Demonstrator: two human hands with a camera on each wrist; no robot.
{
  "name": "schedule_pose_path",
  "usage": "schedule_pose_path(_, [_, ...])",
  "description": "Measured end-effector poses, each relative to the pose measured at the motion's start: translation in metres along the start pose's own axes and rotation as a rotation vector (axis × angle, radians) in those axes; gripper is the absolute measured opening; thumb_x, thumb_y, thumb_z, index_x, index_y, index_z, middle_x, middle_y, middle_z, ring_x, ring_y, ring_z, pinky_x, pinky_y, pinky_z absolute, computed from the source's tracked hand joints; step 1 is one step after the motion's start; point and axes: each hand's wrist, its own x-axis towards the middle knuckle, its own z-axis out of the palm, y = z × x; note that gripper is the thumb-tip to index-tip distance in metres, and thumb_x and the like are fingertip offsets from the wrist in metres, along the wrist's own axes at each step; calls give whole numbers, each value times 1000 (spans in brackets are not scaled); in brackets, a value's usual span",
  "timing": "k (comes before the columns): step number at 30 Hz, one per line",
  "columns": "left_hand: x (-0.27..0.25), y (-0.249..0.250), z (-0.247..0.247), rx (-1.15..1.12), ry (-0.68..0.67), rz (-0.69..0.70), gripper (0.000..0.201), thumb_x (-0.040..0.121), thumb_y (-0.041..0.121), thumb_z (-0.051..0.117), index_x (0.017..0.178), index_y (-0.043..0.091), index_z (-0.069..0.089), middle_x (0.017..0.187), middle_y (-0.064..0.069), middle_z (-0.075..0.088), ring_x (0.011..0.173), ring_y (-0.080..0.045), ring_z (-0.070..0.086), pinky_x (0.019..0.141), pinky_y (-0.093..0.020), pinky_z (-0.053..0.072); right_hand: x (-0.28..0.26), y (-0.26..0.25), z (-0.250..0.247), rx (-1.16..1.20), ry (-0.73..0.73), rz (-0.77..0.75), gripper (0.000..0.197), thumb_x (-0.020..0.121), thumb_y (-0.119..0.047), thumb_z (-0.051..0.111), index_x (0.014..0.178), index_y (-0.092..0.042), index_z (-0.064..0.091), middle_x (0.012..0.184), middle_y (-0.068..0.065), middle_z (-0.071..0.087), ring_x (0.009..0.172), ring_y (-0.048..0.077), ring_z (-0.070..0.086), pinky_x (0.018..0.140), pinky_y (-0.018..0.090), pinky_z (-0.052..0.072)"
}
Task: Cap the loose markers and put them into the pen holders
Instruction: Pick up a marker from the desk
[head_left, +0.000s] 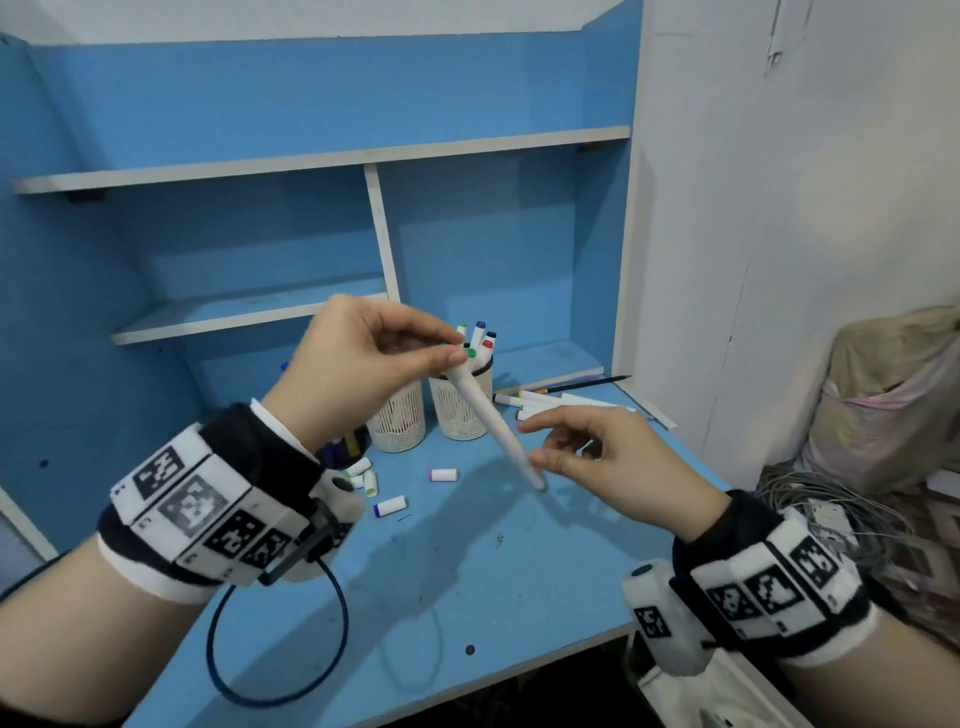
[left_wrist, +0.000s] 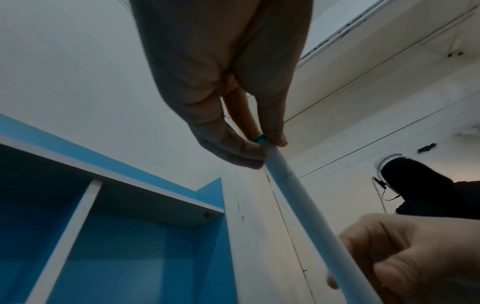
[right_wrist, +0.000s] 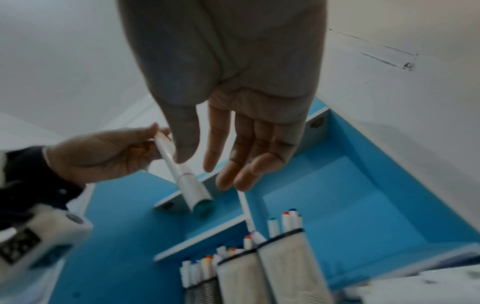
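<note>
A white marker (head_left: 493, 421) with green-ended caps hangs slanted above the blue desk (head_left: 467, 571). My left hand (head_left: 457, 351) pinches its upper capped end (left_wrist: 258, 139) between thumb and fingertips. My right hand (head_left: 532, 444) is by the lower end with straight, relaxed fingers (right_wrist: 223, 181); only the thumb touches the barrel. The lower cap (right_wrist: 198, 197) is seated. Two white mesh pen holders (head_left: 397, 421) (head_left: 460, 410) stand behind, the right one holding several markers (head_left: 480, 338). Loose markers (head_left: 550, 402) lie at the back right. Loose caps (head_left: 442, 474) (head_left: 389, 506) lie in front of the holders.
A dark holder (head_left: 343, 447) sits half hidden behind my left wrist, with more caps (head_left: 363, 475) beside it. A pencil (head_left: 587, 383) lies by the shelf wall. A cable loop (head_left: 275, 639) lies at the desk's front left. Bags and wires (head_left: 883, 405) are off the right edge.
</note>
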Motion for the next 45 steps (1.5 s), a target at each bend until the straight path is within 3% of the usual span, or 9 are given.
schedule_pose_path(5, [39, -12, -20, 170, 183, 31, 9, 74, 16, 78, 83, 16, 74, 76, 3, 71, 66, -1, 64, 67, -10, 50, 29, 38, -24, -220, 77, 154, 13, 86, -16, 63, 90, -27, 68, 73, -5, 61, 63, 2, 52, 68, 20, 41])
schedule_pose_path(10, [78, -40, -38, 223, 316, -17, 14, 76, 18, 77, 87, 12, 74, 75, 3, 69, 59, 2, 63, 61, -6, 48, 51, 77, -47, -692, -224, 378, 18, 85, -17, 63, 101, -16, 69, 87, -3, 55, 80, 12, 50, 64, 19, 37])
schedule_pose_path(14, [97, -56, -38, 283, 343, -33, 13, 76, 17, 77, 87, 10, 74, 81, -6, 71, 74, -16, 66, 75, -22, 54, 48, 90, -50, -872, -500, 491, 21, 80, -21, 71, 99, -16, 65, 88, -4, 54, 63, 5, 48, 48, 11, 36])
schedule_pose_path(16, [104, -63, -34, 322, 317, -37, 12, 76, 17, 77, 86, 9, 74, 81, -8, 71, 79, -21, 68, 82, -30, 55, 46, 89, -47, -947, -624, 488, 37, 79, -27, 73, 113, -16, 60, 96, -1, 52, 68, 9, 49, 57, 17, 40])
schedule_pose_path(21, [118, -77, -16, 408, 252, -49, 16, 77, 18, 76, 88, 6, 74, 85, -10, 71, 79, -18, 65, 80, -27, 52, 40, 80, -35, -995, -746, 469, 45, 86, -23, 67, 125, -11, 49, 90, -2, 45, 53, 3, 37, 41, 14, 31])
schedule_pose_path(25, [124, -90, 3, 408, 193, -90, 20, 77, 15, 76, 93, 5, 72, 88, -8, 70, 79, -14, 61, 77, -22, 47, 39, 79, -29, -988, -696, 536, 51, 82, -20, 70, 123, -6, 41, 78, -3, 40, 55, 10, 43, 41, 17, 31])
schedule_pose_path(29, [129, -105, 20, 427, 140, -138, 21, 74, 15, 78, 91, 4, 71, 89, -12, 70, 77, -15, 60, 73, -23, 49, 45, 81, -35, -912, -598, 629, 71, 75, -18, 75, 132, -2, 35, 103, 7, 57, 84, 21, 55, 52, 22, 40])
schedule_pose_path(32, [129, -115, 33, 431, 74, -179, 22, 76, 11, 77, 94, 1, 70, 91, -15, 70, 70, -17, 59, 62, -19, 49, 50, 81, -45, -762, -528, 665, 61, 76, -15, 72, 130, -2, 46, 83, 2, 63, 62, 13, 57, 57, 23, 45])
schedule_pose_path(45, [119, -134, 46, 611, -75, -146, 30, 85, 16, 67, 112, 4, 68, 111, -13, 69, 105, -22, 63, 96, -27, 45, 34, 51, -42, -111, -196, 430, 32, 79, -5, 70, 105, -18, 55, 64, -5, 64, 49, 5, 57, 54, 13, 45])
